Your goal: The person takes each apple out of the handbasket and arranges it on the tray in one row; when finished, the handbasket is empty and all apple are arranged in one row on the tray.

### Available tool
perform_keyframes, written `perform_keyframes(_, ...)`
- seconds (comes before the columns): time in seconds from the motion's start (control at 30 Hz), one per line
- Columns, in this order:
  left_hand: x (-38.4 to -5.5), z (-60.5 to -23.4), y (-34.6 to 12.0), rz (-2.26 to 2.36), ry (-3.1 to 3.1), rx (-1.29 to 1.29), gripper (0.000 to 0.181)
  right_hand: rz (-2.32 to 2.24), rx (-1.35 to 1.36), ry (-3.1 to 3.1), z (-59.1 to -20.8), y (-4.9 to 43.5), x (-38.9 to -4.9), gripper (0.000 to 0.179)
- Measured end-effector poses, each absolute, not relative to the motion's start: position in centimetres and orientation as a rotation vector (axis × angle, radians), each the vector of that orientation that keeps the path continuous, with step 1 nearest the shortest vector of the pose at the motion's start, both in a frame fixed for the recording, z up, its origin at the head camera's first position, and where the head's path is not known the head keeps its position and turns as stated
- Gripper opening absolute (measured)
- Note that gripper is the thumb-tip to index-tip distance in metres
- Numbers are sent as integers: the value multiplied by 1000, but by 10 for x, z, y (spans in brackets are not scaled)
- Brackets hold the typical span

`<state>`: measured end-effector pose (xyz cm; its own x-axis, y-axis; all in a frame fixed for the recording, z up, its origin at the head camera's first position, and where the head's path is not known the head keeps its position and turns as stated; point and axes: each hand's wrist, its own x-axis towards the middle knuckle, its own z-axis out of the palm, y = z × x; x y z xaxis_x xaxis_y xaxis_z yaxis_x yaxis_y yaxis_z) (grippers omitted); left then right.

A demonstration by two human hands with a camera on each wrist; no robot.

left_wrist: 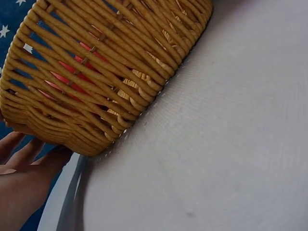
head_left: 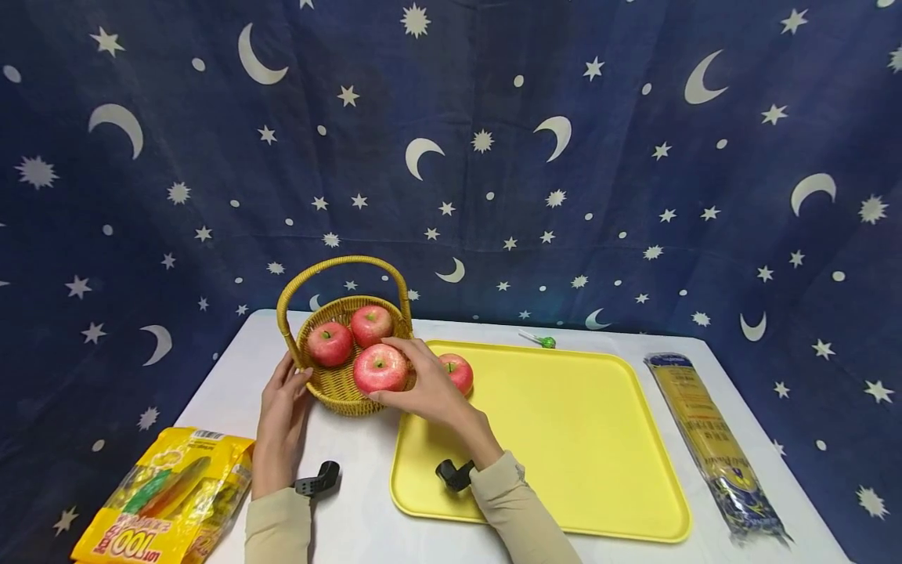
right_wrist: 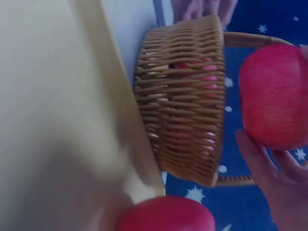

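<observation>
One table is covered in white. One yellow tray is laid on its right half. One wicker basket is set just left of the tray, at the far left of the table. One long packet is placed right of the tray, and one yellow bag at the near left corner.

Four apples are counted. Two are seen inside the basket. One is seen on the tray's far left corner. One held apple is gripped by the curled fingers of the right hand over the basket's near right rim. The basket's left wall is touched by the straight fingers of the left hand.

One lollipop is seen beyond the tray.
</observation>
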<state>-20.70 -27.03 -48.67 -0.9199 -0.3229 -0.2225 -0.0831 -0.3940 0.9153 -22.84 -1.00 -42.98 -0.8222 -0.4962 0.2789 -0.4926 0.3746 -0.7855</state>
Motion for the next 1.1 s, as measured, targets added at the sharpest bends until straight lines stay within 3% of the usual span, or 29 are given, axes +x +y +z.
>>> perform_keyframes(0.57,-205,-485,-270,-2460,-1655,563,71,-1656,-813,2609,-420,55,-208,77)
perform_keyframes(1.1,-203,-484,-270,-2417,-1743,593,71,-1730,-437,2641,-423,117,-217,81)
